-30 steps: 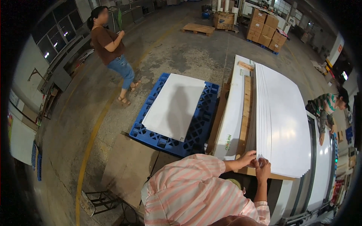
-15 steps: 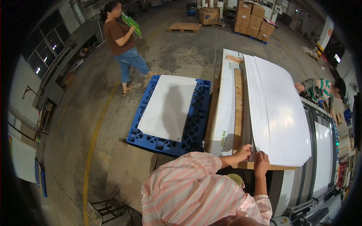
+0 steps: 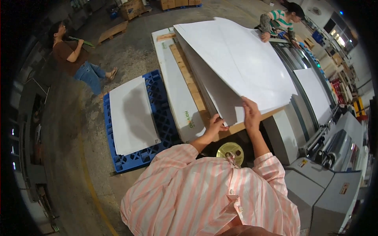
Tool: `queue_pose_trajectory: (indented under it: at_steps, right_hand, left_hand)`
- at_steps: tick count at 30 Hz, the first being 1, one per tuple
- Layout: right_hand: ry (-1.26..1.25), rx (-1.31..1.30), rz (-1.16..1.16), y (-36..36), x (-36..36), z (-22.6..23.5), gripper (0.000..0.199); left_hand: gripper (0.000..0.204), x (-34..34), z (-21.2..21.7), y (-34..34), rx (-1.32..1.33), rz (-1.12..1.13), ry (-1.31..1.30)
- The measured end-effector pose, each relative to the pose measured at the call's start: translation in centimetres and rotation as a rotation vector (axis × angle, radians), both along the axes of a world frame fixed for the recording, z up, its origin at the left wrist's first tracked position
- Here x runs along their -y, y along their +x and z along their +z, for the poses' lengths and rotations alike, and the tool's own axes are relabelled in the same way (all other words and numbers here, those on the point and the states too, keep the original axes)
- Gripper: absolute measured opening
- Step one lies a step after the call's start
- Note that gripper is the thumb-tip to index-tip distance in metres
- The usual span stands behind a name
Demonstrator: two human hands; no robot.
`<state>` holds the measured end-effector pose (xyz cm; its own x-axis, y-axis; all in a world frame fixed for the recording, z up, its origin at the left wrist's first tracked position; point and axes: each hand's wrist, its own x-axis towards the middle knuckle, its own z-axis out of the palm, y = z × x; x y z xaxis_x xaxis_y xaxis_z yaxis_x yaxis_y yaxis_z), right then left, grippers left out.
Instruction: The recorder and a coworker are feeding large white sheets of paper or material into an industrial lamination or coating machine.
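A large white sheet (image 3: 236, 55) lies over the stack in front of me, its near left corner lifted and bent upward. My right hand (image 3: 251, 114) is closed on that raised corner, thumb and fingers at its edge. Lower and to the left, my left hand (image 3: 215, 126) is closed at the near left corner of the sheets underneath, its fingertips on their edge. More sheets (image 3: 214, 86) show in the shaded gap under the lifted one. At the far right edge of the top sheet is a co-worker's hand (image 3: 265, 37).
A wooden bar (image 3: 187, 74) runs along the stack's left side. Further left, a blue plastic pallet (image 3: 167, 118) carries a smaller white stack (image 3: 132, 114). A grey machine (image 3: 334, 188) stands to the right. Another person (image 3: 75, 59) is at far left, near a wooden pallet (image 3: 113, 31).
My right hand has raised the sheet's near corner away from the stack, and my hands have moved apart. My view has turned right. The co-worker's hand is now at the sheet's far edge.
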<state>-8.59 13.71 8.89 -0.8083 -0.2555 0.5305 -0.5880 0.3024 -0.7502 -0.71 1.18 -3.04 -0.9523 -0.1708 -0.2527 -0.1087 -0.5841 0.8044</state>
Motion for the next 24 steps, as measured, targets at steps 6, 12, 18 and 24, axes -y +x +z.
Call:
queue_pose_trajectory:
  at_steps: [6, 12, 18, 24]
  right_hand:
    - [0.575, -0.053, 0.21, 1.2, -1.3, -4.7, 0.025]
    - [0.662, -0.178, 0.233, 0.6, -2.3, -7.1, 0.042]
    - [0.669, -0.201, 0.265, -1.5, -3.0, -5.7, 0.041]
    - [-0.017, 0.555, 0.012, -3.1, -1.3, 0.9, 0.027]
  left_hand:
    - [0.02, -0.1, -0.3, -0.4, -0.03, 0.071, -0.094]
    - [0.016, 0.5, 1.1, 0.0, 0.013, -0.026, -0.138]
    - [0.032, 3.2, 2.1, -1.2, -0.132, 0.021, -0.917]
    - [0.042, 2.1, 2.5, 1.0, -0.476, -0.141, -1.611]
